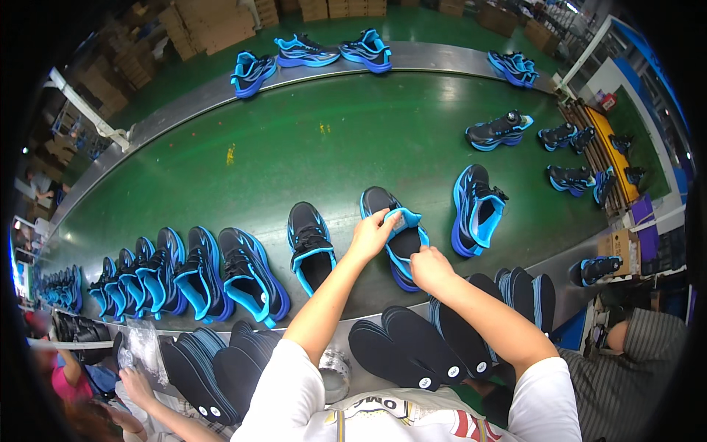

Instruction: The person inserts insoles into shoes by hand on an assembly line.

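Far left of the held shoe, along the near edge of the green conveyor belt (pixel 309 140): a tight row of black-and-blue sneakers (pixel 169 276), leaning one against the next. Below that row, off the belt: a fanned stack of black insoles (pixel 213 365). Just left of the held shoe: a single black sneaker (pixel 311 247), tongue pulled up, toe pointing away.

Centre, near the belt's front edge: the held shoe (pixel 394 236), black with blue trim, toe pointing away. Left hand (pixel 373 232) pinched on the blue collar at the shoe's opening, fingers closed on the fabric. Right hand (pixel 429 267) at the heel end of the same shoe, fingers curled against the opening; grip itself hard to make out, so cannot tell whether clamped or only pressed there.

Below the held shoe, off the belt: more black insoles (pixel 412 350) laid overlapping. Just right of the held shoe: another black-and-blue sneaker (pixel 475 210), tipped on its side. Further right and beyond: scattered pairs on the belt and a rack of shoes (pixel 589 158). Far side of the belt from the held shoe: blue sneakers (pixel 309 51) on the metal rim.
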The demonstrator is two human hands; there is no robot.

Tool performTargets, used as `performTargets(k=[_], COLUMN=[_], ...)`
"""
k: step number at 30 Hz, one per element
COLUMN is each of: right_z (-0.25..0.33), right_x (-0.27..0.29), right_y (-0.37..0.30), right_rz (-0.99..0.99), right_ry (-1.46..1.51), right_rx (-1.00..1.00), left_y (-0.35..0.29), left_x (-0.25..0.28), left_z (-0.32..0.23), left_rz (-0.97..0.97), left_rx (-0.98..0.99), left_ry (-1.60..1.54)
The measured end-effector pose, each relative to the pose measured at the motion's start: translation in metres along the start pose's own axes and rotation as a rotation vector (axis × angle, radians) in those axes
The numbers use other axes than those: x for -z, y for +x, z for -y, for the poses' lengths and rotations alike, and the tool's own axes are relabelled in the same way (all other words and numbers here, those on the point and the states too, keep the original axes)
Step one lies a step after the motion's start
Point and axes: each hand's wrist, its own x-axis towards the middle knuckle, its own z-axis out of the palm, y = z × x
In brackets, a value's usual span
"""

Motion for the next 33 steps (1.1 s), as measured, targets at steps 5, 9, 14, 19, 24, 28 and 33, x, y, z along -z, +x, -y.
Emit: performTargets(k=[5,9,14,19,24,28,33], right_z=[-0.006,-0.004,-0.010,-0.018,-0.018,-0.009,-0.011], right_x=[-0.025,-0.021,-0.024,-0.044,-0.028,-0.002,0.005], right_y=[0.041,0.054,0.051,0.042,0.046,0.050,0.044], right_rz=[-0.184,-0.030,0.118,-0.013,0.331,0.616,0.675], right_ry=[0.011,-0.090,-0.164,-0.200,-0.536,-0.552,-0.532], right_rx=[-0.037,-0.046,0.009,0.089,0.250,0.296,0.312], left_y=[0.002,0.002,-0.003,-0.003,-0.004,-0.004,0.001], left_x=[-0.008,-0.011,-0.015,-0.017,-0.016,-0.020,-0.028], left_z=[0.000,0.010,0.010,0.012,0.011,0.007,0.010], left_rz=[-0.016,-0.057,-0.104,-0.105,-0.121,-0.129,-0.360], left_rx=[-0.024,-0.063,-0.086,-0.098,-0.120,-0.079,-0.361], left_ry=[0.049,0.063,0.114,0.093,0.057,0.080,0.030])
